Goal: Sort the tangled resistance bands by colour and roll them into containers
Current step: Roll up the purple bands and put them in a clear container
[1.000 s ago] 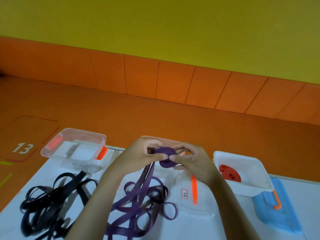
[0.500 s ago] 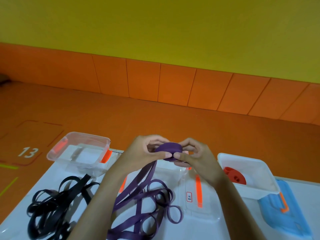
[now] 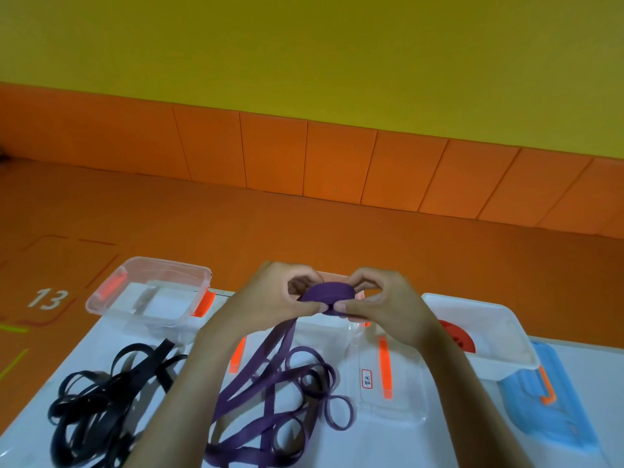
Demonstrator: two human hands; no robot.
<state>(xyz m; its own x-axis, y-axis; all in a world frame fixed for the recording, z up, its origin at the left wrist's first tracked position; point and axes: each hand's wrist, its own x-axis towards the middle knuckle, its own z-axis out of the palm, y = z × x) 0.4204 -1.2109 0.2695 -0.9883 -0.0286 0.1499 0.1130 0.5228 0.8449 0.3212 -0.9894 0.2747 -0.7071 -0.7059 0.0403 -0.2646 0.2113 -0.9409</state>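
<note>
The person holds a small tight roll of flat purple rubber resistance band [image 3: 326, 292] raised above the white bench [image 3: 445, 444], just in front of the chest line of the view. The left hand [image 3: 266, 298] and the right hand [image 3: 388, 302] face each other, and their curled fingers [image 3: 349, 305] pinch the coil from both sides. That two-sided pinch most likely keeps the springy turns from unwinding while more band is fed on. The unrolled remainder runs from under the roll down past the left wrist into loose purple loops [image 3: 280, 400] lying on the bench, so the roll is judged only partly wound (lifting it lets the slack hang and come up without dragging). To the left, well apart from the purple, lies a tangled heap of black rubber bands [image 3: 98, 403], set aside as its own colour and not yet rolled. At the far left edge of the bench stands a clear plastic tub with orange clips [image 3: 148, 265], open at the top. At the right, a white plastic tub [image 3: 479, 310] holds a rolled red band [image 3: 456, 337], apparently one colour done. Its blue plastic lid [image 3: 553, 413] lies just beside it, and a clear lid with an orange strip [image 3: 395, 403] lies flat near the purple loops, both off so the tubs stay open for dropping rolls in.
</note>
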